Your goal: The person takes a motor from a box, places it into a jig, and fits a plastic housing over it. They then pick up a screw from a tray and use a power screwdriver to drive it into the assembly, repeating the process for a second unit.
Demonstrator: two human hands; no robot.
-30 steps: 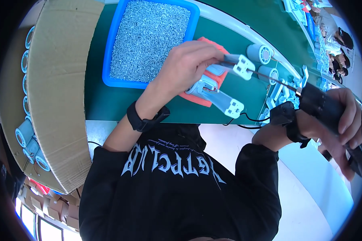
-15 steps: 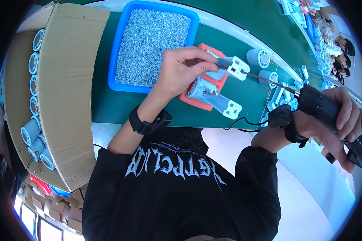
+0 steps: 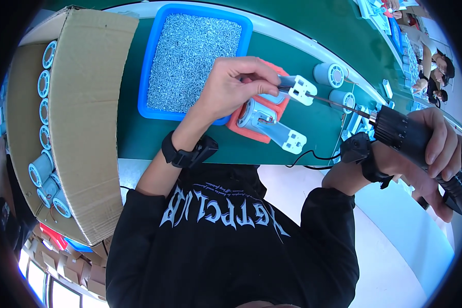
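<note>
I see big pale letters on the black shirt, bottom middle, and tiny marks on the black driver, right.

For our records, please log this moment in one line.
left hand: at upper bracket; right hand: holding black screwdriver; bit: at bracket

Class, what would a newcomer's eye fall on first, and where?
The blue rectangular plastic tray of small silvery metal pieces, upper left of centre, probably wins. Next comes the black cylindrical power screwdriver at right, its thin metal bit aimed at the white-ended plastic part in the left hand's grip near centre.
</note>
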